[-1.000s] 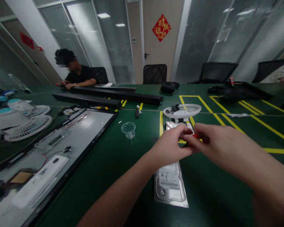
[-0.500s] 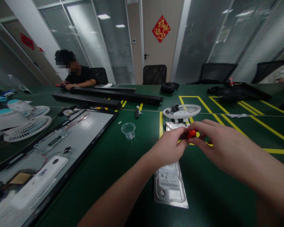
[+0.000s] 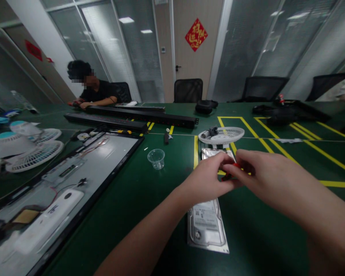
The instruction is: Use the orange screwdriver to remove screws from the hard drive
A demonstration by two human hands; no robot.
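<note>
Clear cup [image 3: 156,158], dark parts [image 3: 212,132] in white grille [image 3: 232,133], fingers [image 3: 223,156] in a pinch on red piece [image 3: 237,165]

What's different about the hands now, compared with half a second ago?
On the right hand, the thumb has moved left across the small red piece, hiding most of it; on the left hand, the thumb now stretches right, below it. The pose is close to that of a second ago. Nothing was visibly picked up or let go. The clear cup and silver hard drive stayed put.
</note>
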